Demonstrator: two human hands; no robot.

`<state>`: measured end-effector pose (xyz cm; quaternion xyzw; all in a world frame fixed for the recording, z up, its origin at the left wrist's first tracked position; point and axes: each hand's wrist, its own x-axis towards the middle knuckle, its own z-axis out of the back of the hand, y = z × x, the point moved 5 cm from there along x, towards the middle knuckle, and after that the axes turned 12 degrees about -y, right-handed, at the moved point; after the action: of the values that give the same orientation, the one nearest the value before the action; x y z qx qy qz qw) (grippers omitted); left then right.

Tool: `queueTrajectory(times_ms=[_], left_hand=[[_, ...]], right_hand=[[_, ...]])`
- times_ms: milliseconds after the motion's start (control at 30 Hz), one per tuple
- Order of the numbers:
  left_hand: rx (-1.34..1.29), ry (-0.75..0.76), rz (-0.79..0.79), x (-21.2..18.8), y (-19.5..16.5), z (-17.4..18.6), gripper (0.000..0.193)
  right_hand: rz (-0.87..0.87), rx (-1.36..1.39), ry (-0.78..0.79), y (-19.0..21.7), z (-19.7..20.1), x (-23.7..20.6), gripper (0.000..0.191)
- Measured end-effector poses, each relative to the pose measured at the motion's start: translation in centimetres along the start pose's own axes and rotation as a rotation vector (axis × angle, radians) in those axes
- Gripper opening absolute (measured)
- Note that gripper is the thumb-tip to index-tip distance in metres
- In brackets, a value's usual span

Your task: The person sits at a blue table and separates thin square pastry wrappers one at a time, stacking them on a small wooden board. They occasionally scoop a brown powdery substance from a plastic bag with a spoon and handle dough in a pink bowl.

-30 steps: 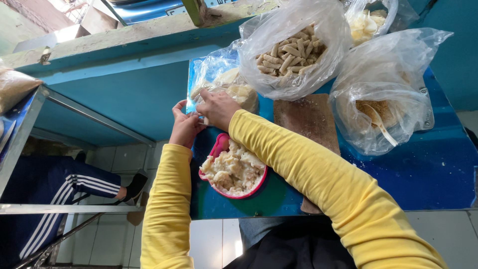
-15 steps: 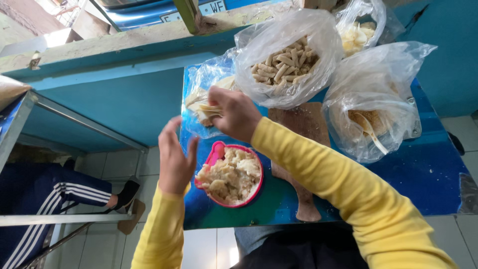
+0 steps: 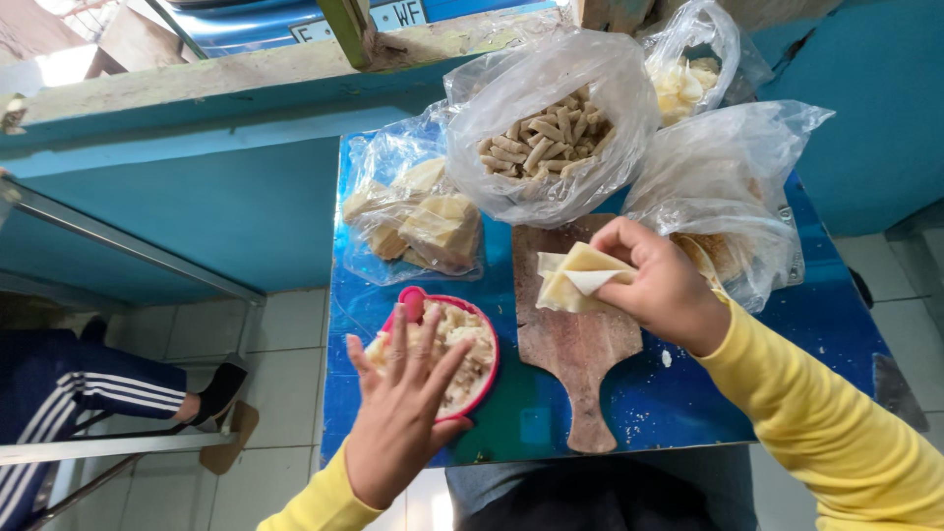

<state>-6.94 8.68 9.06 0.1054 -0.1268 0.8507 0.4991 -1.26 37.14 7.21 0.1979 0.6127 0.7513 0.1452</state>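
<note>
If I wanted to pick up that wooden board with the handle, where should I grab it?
Probably by the narrow handle of the brown wooden paddle-shaped cutting board, coming from the near table edge. The handle points toward the person and lies bare, while the wide end sits tucked against the clear plastic bag of tan stick-shaped pieces, under the right hand holding a thin pale folded wrapper.

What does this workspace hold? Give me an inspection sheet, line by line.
Surface: small blue table, crumbs near the board.
Job's things: pale folded wrapper pinched in right hand over wooden board; pink bowl of pale filling under left hand.
Clutter: four clear plastic bags, one of wrappers, one of brown sticks.
Hands: left open, fingers spread; right shut on wrapper.
Cables: nothing seen.
Surroundings: teal wall, tiled floor, another person's striped trouser leg.
</note>
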Motion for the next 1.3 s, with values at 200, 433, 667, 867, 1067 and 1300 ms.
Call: queueTrajectory(times_ms=[200, 433, 667, 867, 1067, 1300], left_hand=[[-0.280, -0.167, 0.028, 0.8, 0.1, 1.4, 0.113], [-1.879, 0.039, 0.719, 3.8, -7.0, -9.9, 0.077], [-2.044, 0.073, 1.008, 4.2, -7.2, -16.6, 0.068], [-2.006, 0.298, 1.044, 2.2, -8.1, -15.4, 0.063], [-1.956, 0.125, 0.869, 3.9, -7.9, -16.0, 0.047], [-2.051, -0.090, 1.040, 6.1, -8.9, -17.1, 0.034]], right_hand=[[-0.081, 0.081, 0.045, -2.4, 2.4, -0.2, 0.033], [-0.271, 0.342, 0.192, -4.5, 1.3, -1.3, 0.039], [-0.276, 0.222, 0.092, -6.4, 2.0, -0.4, 0.034], [-0.241, 0.160, 0.195, -5.9, 0.9, -1.0, 0.033], [-0.269, 0.212, 0.245, -5.6, 0.2, -1.6, 0.034], [-0.151, 0.064, 0.015, -6.9, 0.0, -0.5, 0.028]])
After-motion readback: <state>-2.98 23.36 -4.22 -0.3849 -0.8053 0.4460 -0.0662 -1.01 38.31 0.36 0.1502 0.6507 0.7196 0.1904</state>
